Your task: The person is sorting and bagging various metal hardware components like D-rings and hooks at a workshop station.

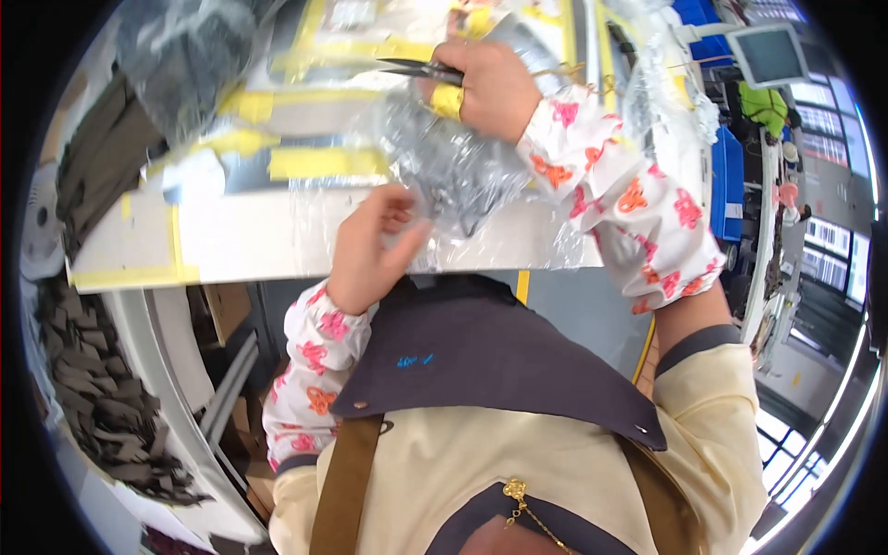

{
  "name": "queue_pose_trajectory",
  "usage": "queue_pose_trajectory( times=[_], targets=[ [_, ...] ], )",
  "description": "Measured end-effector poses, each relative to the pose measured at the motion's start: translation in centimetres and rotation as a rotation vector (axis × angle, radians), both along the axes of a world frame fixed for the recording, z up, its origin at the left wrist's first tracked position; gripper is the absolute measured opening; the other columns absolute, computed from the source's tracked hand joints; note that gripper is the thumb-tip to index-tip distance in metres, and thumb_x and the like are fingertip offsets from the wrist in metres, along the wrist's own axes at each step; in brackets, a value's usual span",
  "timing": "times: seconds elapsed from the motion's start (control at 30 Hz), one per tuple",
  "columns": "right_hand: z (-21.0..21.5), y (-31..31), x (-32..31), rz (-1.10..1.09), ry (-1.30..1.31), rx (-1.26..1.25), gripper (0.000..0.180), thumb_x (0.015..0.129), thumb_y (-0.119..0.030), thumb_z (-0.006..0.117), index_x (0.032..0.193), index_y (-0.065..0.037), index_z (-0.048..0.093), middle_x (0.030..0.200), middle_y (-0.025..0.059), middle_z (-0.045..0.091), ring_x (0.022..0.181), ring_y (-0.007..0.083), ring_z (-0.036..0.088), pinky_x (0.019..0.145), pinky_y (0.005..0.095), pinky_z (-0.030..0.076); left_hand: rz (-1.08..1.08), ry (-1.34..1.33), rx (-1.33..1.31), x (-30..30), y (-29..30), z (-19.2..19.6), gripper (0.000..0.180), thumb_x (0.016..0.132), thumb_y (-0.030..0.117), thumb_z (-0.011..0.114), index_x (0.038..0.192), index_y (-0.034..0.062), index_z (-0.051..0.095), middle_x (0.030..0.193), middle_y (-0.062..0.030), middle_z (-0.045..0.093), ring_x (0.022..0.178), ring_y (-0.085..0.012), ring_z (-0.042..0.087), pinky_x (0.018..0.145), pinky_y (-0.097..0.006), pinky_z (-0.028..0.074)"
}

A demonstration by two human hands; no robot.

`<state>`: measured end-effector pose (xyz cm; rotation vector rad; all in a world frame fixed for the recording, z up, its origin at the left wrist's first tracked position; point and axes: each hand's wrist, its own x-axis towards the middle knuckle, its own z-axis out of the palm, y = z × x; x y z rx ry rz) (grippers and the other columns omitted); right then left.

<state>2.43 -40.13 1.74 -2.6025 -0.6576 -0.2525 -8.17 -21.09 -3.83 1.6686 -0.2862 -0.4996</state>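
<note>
Room: work area with windows and light strips beyond the bench's right side; a grey-screened monitor [768, 54] stands near the far right corner, and blue bins [728, 185] sit just past the right edge.
Bench: white surface [259, 242], crossed by yellow tape strips [326, 164]; more yellow tape marks the near left corner.
Right hand [490, 88]: over the far half of the bench, closed around dark scissors [421, 70]; yellow wrap [448, 101] shows at a finger.
Scissors: raised above the bench, well in from the near edge; blades point toward the left edge, tips slightly apart.
Left hand [375, 242]: at the near edge, left of its middle, fingers curled and blurred; beside the clear plastic bag [453, 171]. Whether it pinches the film cannot be told.
Plastic bag: crumpled and shiny, lying between the two hands, its lower part close to the near edge; greyish contents not identifiable.
Sleeves: white with pink and orange figures, on both forearms.
Left side: plastic-wrapped bundle [185, 69] toward the far left corner; dark folded fabric [106, 153] along the left edge; heap of dark strips [97, 393] lower down, beyond the near left corner.
Wearer: dark apron [504, 356] over a cream top.
</note>
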Motion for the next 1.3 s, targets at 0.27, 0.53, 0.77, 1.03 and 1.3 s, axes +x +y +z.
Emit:
queue_pose_trajectory(
  times=[0.27,0.53,0.77,1.03,1.3],
  targets=[
    [2.5,-8.6,-15.0,-0.593,0.244,0.589,0.024,0.075,-0.017,0.06,0.091,-0.001,0.052,0.073,0.0046,0.053,0.063,0.0109,0.048,0.058,0.0244,0.04,0.262,0.034,-0.306,1.8,-3.2,1.7,0.059,0.08,0.003,0.052,0.128,-0.0012,0.019,0.125,-0.013,0.03,0.107,-0.0217,0.041,0.085,-0.029,0.037],
    [-4.4,-17.2,-19.0,-0.578,-0.038,0.083,0.034,0.073,-0.018,0.063,0.101,-0.004,0.05,0.1,0.0145,0.05,0.088,0.0295,0.05,0.076,0.0345,0.041,0.332,-0.071,-0.23,4.7,-6.1,1.5,0.048,0.085,0.016,0.044,0.127,0.0007,0.024,0.128,-0.0145,0.029,0.118,-0.0217,0.028,0.097,-0.032,0.023],
    [1.9,-26.7,-16.6,-0.913,-0.607,-0.072,0.023,0.07,-0.02,0.064,0.086,-0.004,0.057,0.092,0.0126,0.055,0.081,0.0294,0.052,0.069,0.0362,0.043,0.636,-0.29,-0.009,4.2,-6.8,2.0,0.049,0.083,0.015,0.05,0.123,-0.0018,0.027,0.118,-0.0144,0.038,0.108,-0.023,0.04,0.092,-0.032,0.03],
    [3.4,-30.9,-9.7,-0.77,-0.277,0.458,0.024,0.076,-0.019,0.057,0.061,-0.001,0.053,0.051,0.0132,0.048,0.045,0.024,0.043,0.043,0.0317,0.036,-0.426,-0.807,0.087,1.5,-28.4,10.0,0.033,0.077,0.002,0.049,0.11,-0.0008,0.046,0.115,-0.0188,0.044,0.107,-0.0355,0.042,0.091,-0.036,0.033],
    [2.9,-30.6,-9.6,-0.583,-0.385,0.361,0.024,0.075,-0.015,0.056,0.057,-0.003,0.045,0.049,0.0144,0.044,0.044,0.03,0.046,0.041,0.0346,0.035,-0.31,-0.796,0.447,18.7,-41.0,1.0,0.071,0.068,0.031,0.063,0.126,0.0054,0.03,0.12,-0.0242,0.039,0.111,-0.0352,0.04,0.092,-0.035,0.033]
  ],
)
